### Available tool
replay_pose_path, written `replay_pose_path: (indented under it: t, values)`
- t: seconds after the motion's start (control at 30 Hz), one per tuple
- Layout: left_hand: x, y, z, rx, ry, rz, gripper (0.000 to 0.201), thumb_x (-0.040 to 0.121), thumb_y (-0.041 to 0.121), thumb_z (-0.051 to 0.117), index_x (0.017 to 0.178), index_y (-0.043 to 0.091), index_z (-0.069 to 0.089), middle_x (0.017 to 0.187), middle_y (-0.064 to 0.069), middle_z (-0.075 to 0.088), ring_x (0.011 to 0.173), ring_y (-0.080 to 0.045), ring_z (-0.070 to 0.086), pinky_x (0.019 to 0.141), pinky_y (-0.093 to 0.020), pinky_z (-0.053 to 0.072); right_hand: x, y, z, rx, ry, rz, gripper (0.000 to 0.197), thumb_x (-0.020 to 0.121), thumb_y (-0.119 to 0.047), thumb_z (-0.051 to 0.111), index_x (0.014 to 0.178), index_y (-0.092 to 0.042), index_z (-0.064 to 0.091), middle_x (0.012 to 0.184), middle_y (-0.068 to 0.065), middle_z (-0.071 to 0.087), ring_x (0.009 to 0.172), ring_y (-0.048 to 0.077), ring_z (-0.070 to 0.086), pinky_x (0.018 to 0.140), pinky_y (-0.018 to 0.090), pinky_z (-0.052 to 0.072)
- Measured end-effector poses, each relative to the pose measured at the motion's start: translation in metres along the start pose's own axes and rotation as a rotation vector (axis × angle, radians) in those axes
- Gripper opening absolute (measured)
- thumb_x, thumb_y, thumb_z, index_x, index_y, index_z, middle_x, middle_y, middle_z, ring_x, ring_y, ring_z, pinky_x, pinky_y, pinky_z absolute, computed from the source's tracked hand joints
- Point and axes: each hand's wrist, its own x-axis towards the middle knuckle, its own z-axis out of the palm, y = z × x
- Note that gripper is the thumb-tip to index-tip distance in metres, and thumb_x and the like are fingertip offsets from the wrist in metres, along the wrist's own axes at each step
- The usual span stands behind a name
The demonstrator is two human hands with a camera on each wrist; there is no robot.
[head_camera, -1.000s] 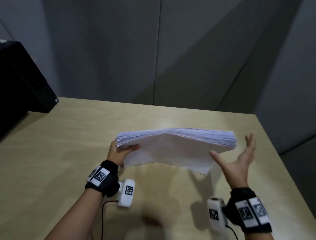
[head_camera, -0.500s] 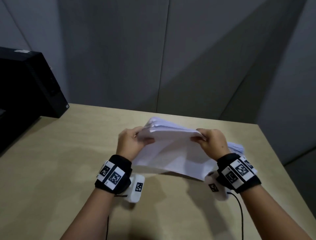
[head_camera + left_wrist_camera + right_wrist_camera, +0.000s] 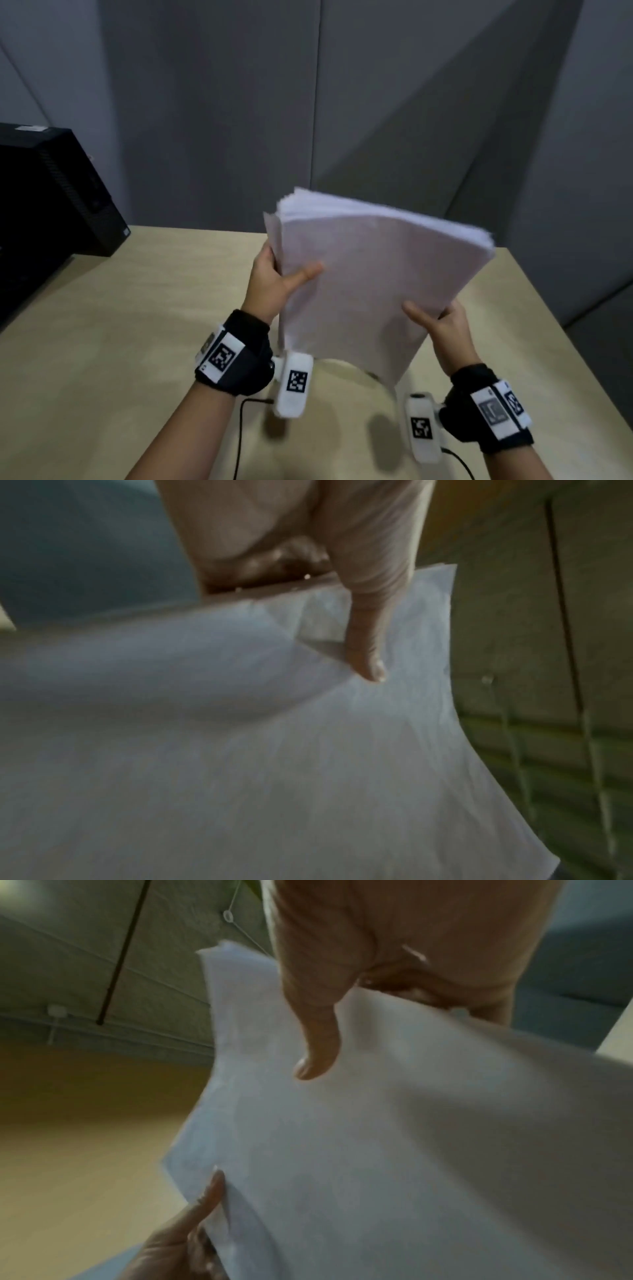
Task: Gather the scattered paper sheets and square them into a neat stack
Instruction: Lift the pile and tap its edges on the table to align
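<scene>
A thick stack of white paper sheets (image 3: 373, 274) stands nearly upright above the light wooden table (image 3: 102, 342), tilted so its top leans away from me. My left hand (image 3: 274, 277) grips its left edge, thumb across the front sheet. My right hand (image 3: 442, 322) grips the lower right edge, thumb on the front. In the left wrist view my thumb (image 3: 366, 647) presses the paper stack (image 3: 274, 750). The right wrist view shows my right thumb (image 3: 318, 1042) on the sheets (image 3: 377, 1150) and my left hand (image 3: 178, 1240) below. The stack's top edges are slightly fanned.
A black computer case (image 3: 51, 192) stands at the table's far left. Grey partition walls (image 3: 308, 102) close off the back. The table's right edge (image 3: 568, 335) runs close to my right hand. Cables trail from both wrist cameras over the near tabletop.
The stack was held flat by the left hand, then bent between both hands; now both hands have raised it nearly upright and moved to its side edges.
</scene>
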Motion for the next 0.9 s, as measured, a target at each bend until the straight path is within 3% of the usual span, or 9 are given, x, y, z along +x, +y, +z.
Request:
replay_pose_path:
  t: [0.1,0.17,0.27,0.37,0.47,0.57,0.67,0.8,0.9]
  values:
    - [-0.008,-0.015,0.0,0.038,-0.021,-0.079,0.054,0.062,0.0,0.081,0.096,0.03,0.051,0.096,0.012,0.062,0.073,0.012,0.064,0.06,-0.009,0.052,0.004,0.002,0.001,0.013,-0.022,0.025,0.092,0.029,-0.055,0.088,0.106,-0.014,0.058,0.089,-0.007,0.075,0.081,0.004,0.069,0.065,0.017,0.054]
    - [-0.006,-0.012,0.0,0.044,-0.011,-0.069,0.046,0.068,-0.007,0.074,0.091,0.027,0.053,0.092,0.009,0.063,0.069,0.012,0.065,0.058,-0.009,0.052,0.012,-0.007,0.002,0.028,-0.002,0.012,0.077,0.044,-0.037,0.09,0.109,-0.012,0.057,0.092,-0.004,0.072,0.081,0.005,0.069,0.064,0.018,0.055]
    - [0.002,-0.001,0.0,0.044,-0.003,-0.036,0.042,0.07,-0.01,0.071,0.088,0.024,0.055,0.088,0.006,0.063,0.067,0.009,0.065,0.058,-0.01,0.052,0.024,-0.019,0.003,0.065,0.021,-0.004,0.04,0.068,0.0,0.075,0.104,-0.009,0.06,0.08,-0.006,0.074,0.072,0.001,0.069,0.061,0.016,0.054]
    - [0.006,0.007,0.008,0.029,0.011,-0.03,0.036,0.072,-0.004,0.073,0.097,0.016,0.057,0.089,0.005,0.064,0.073,0.001,0.065,0.058,-0.011,0.052,0.03,-0.023,0.013,0.15,0.046,0.005,0.039,0.052,-0.009,0.083,0.086,-0.014,0.064,0.067,-0.011,0.073,0.062,0.002,0.067,0.057,0.018,0.054]
    - [-0.001,0.018,0.021,0.016,0.031,-0.01,0.02,0.078,0.002,0.069,0.092,0.014,0.061,0.082,0.008,0.063,0.062,0.01,0.063,0.054,-0.006,0.049,0.027,-0.027,0.021,0.159,0.131,-0.052,0.018,0.072,0.001,0.071,0.074,-0.017,0.067,0.058,-0.014,0.07,0.054,-0.002,0.063,0.054,0.016,0.053]
    - [-0.007,0.023,0.018,0.0,0.121,0.119,0.041,0.072,0.002,0.074,0.091,0.032,0.052,0.09,0.014,0.061,0.072,0.014,0.061,0.062,-0.006,0.05,0.023,-0.034,0.018,0.16,0.15,-0.121,0.03,0.075,0.009,0.065,0.061,-0.016,0.072,0.059,-0.016,0.07,0.056,-0.004,0.062,0.056,0.012,0.051]
    - [-0.012,0.016,0.004,0.004,0.067,0.12,0.069,0.066,0.002,0.079,0.107,0.039,0.039,0.111,0.013,0.054,0.093,0.004,0.058,0.075,-0.012,0.051,0.014,-0.034,0.008,0.109,0.067,-0.132,0.032,0.072,0.014,0.065,0.078,-0.018,0.066,0.065,-0.017,0.072,0.062,-0.005,0.064,0.059,0.012,0.052]
    - [-0.021,0.006,-0.009,0.032,-0.06,0.011,0.073,0.051,0.031,0.08,0.111,0.041,0.039,0.108,0.014,0.059,0.092,0.003,0.061,0.085,-0.021,0.052,0.008,-0.021,-0.004,0.03,-0.039,-0.062,0.042,0.069,0.017,0.064,0.09,-0.02,0.062,0.074,-0.017,0.074,0.07,-0.003,0.067,0.063,0.014,0.053]
    - [-0.017,0.005,-0.014,0.024,-0.078,-0.008,0.079,0.044,0.046,0.083,0.112,0.04,0.044,0.105,0.012,0.064,0.094,-0.006,0.062,0.098,-0.039,0.048,0.009,-0.02,-0.006,0.036,-0.069,-0.043,0.043,0.069,0.018,0.064,0.088,-0.02,0.063,0.072,-0.015,0.074,0.069,-0.003,0.066,0.063,0.015,0.054]
